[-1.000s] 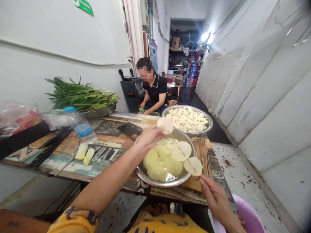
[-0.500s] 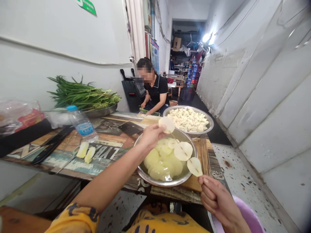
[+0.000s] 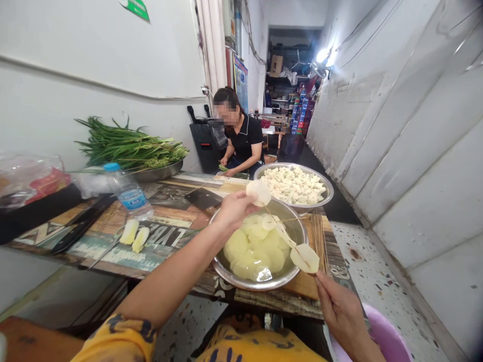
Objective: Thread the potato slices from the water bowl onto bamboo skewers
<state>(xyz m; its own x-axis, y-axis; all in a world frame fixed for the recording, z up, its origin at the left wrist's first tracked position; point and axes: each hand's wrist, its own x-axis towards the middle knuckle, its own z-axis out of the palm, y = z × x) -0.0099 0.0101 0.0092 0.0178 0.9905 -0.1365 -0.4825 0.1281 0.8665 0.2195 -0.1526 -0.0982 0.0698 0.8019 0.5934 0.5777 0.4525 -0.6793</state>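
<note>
My left hand (image 3: 234, 207) pinches a pale round potato slice (image 3: 258, 193) above the far rim of a steel bowl (image 3: 260, 286). My right hand (image 3: 341, 301) grips the near end of a thin wooden skewer (image 3: 270, 213), right of the bowl. Two potato slices are threaded on this skewer: one flat slice (image 3: 305, 258) near my right fingers, and one further up seen nearly edge-on (image 3: 284, 235). The skewer's far end meets the lower edge of the slice in my left hand; I cannot tell whether it pierces it. In the bowl, more potato slices (image 3: 252, 251) lie in water.
Loose skewers (image 3: 320, 236) lie right of the bowl. Behind stands a basin of cauliflower pieces (image 3: 294, 185). To the left are a water bottle (image 3: 132, 198), a black-handled knife (image 3: 75, 231) and green chives (image 3: 128, 148). A co-worker (image 3: 243, 138) sits beyond the table; a purple tub (image 3: 385, 332) stands below right.
The skewer has turned in my right hand, so its middle slice now shows nearly edge-on. My right hand has shifted slightly right; my left hand stays almost in place.
</note>
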